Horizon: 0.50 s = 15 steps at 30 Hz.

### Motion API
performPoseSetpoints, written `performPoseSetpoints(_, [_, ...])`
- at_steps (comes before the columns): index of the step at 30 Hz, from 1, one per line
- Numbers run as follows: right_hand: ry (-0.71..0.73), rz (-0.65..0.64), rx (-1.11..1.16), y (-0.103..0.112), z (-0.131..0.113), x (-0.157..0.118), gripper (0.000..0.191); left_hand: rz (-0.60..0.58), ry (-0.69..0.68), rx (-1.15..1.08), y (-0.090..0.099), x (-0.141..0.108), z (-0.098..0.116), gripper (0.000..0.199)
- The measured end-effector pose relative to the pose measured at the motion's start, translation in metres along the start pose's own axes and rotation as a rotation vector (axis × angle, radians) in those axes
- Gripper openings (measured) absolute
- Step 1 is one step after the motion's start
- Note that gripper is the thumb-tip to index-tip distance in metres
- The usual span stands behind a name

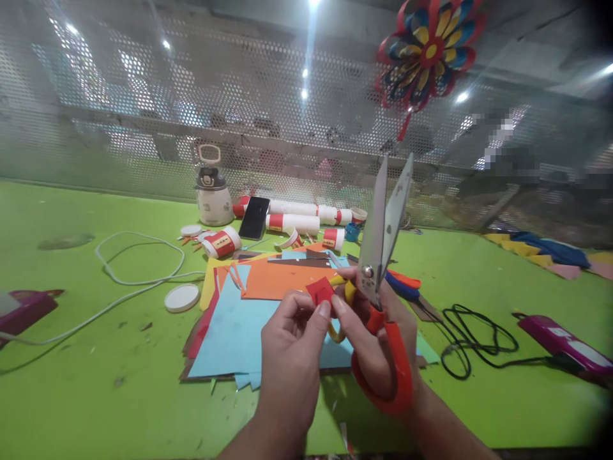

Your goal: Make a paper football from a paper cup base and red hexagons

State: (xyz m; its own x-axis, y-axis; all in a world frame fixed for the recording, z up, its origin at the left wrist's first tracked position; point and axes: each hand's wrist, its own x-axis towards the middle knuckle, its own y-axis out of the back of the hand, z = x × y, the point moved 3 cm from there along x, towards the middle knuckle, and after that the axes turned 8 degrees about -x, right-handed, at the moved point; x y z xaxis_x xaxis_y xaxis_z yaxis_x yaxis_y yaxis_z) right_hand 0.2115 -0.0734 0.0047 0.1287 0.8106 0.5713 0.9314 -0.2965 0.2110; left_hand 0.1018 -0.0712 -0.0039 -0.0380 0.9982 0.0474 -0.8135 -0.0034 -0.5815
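Note:
A small piece of red paper (320, 291) is pinched by my left hand (293, 338), thumb on top. My right hand (366, 332) is closed around a pair of scissors (373, 255), whose red handle loops over that hand. The scissor blades point upward and stand slightly apart, away from the paper. The thumb and fingertips of my right hand also touch the red paper's right edge. A yellow curved strip (351, 292) shows between the hands, partly hidden by the fingers. Beneath both hands lies a stack of coloured sheets, with light blue paper (230, 338) and orange paper (282, 281) on top.
Behind the stack are paper cups (223, 243), a phone (255, 217) and a bottle (214, 201). A white lid (182, 298) and white cable (138, 284) lie left. Black cable (479, 332) and a purple tool (565, 342) lie right. A perforated screen (191, 96) stands behind the green table (143, 409).

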Motion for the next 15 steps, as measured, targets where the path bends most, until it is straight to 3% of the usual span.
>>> performPoseSetpoints(8, [0.022,0.022,-0.072,-0.0016,0.0024,0.0018,0.027,-0.029,0.001,-0.159,-0.0017,-0.0044,0.0042,0.005])
performPoseSetpoints(15, [0.005,0.013,-0.046,-0.0004,0.0013,0.0012,0.026,0.003,-0.009,-0.129,-0.0026,-0.0043,0.004,0.008])
